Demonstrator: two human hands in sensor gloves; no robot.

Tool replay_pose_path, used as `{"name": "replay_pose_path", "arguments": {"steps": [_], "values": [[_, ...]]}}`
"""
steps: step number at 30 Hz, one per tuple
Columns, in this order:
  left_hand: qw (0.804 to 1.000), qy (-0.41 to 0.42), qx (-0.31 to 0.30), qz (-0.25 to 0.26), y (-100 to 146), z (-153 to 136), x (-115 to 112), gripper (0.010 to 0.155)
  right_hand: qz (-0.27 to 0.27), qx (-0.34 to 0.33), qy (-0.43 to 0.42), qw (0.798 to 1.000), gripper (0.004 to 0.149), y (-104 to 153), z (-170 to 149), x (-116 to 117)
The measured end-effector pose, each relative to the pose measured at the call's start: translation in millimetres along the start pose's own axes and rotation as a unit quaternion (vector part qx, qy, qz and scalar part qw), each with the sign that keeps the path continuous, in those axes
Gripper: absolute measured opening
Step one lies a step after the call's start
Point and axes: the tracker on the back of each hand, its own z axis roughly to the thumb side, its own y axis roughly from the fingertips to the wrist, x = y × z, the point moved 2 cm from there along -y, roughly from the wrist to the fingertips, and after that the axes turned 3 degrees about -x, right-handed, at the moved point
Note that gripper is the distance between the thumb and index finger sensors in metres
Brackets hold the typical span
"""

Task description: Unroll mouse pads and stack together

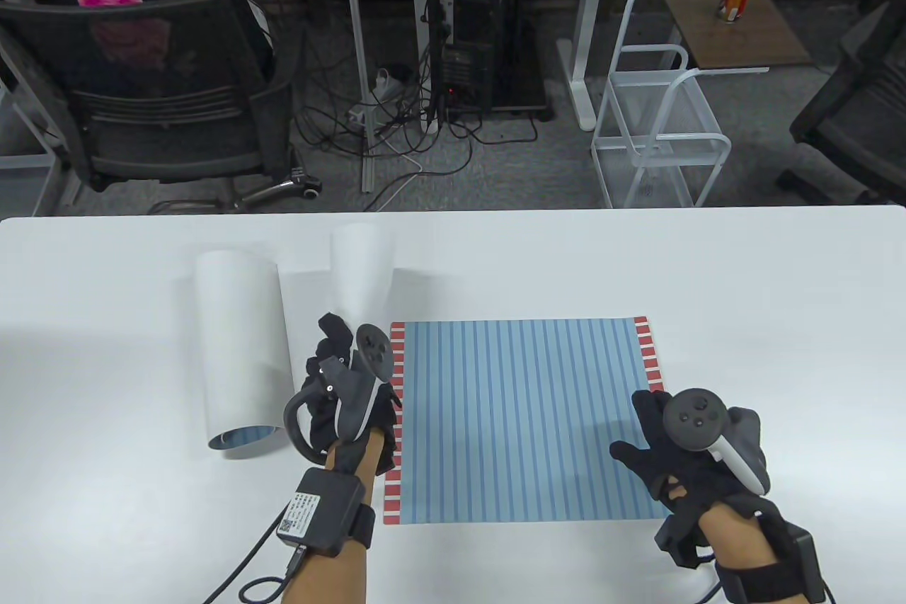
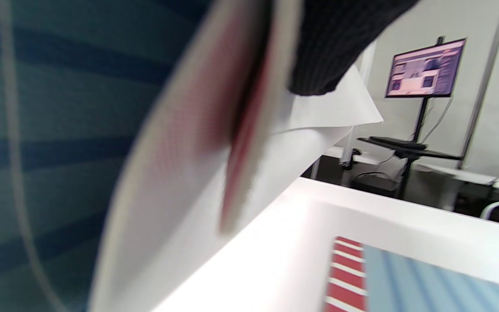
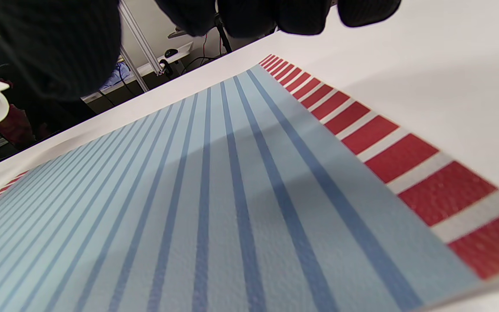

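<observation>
A blue-striped mouse pad [image 1: 524, 420] with red-and-white end bands lies flat at the table's middle. It also shows in the right wrist view [image 3: 232, 195] and the left wrist view [image 2: 427, 281]. A second pad [image 1: 241, 349], white back outward, is still curled into a roll to its left. That pad's free end rises with a curled corner [image 1: 361, 264]. My left hand [image 1: 340, 363] pinches this free edge [image 2: 249, 130] beside the flat pad's left band. My right hand [image 1: 665, 448] lies open on the flat pad's near right corner, fingers [image 3: 293, 17] spread.
The white table [image 1: 778, 314] extends around the pads. Behind its far edge are an office chair [image 1: 163, 101], a white wire rack [image 1: 658, 129] and floor cables. A monitor on a stand [image 2: 425, 69] shows in the left wrist view.
</observation>
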Motion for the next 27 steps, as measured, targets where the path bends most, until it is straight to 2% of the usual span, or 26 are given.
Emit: {"name": "replay_pose_path", "arguments": {"steps": [8,15,20,22,23,25,27], "values": [[0.989,0.126,-0.067,-0.034,34,9,10,0.073,0.016,-0.005,-0.018,1.000,0.079,-1,5,7],[0.952,0.259,-0.123,-0.110,50,6,2,0.073,0.029,-0.036,-0.072,0.996,0.079,1,24,14],[0.890,0.366,-0.159,-0.221,52,6,-14,0.072,0.061,-0.053,-0.142,0.987,0.080,-1,47,21],[0.856,0.412,-0.166,-0.265,54,7,-21,0.072,0.078,-0.058,-0.167,0.981,0.080,-3,56,24],[0.833,0.440,-0.169,-0.291,55,8,-26,0.072,0.086,-0.061,-0.193,0.976,0.080,-4,62,26],[0.801,0.474,-0.170,-0.323,58,11,-31,0.072,0.096,-0.065,-0.235,0.965,0.080,-6,70,30],[0.765,0.503,-0.175,-0.362,62,15,-37,0.072,0.116,-0.065,-0.298,0.945,0.080,-9,80,35]]}}
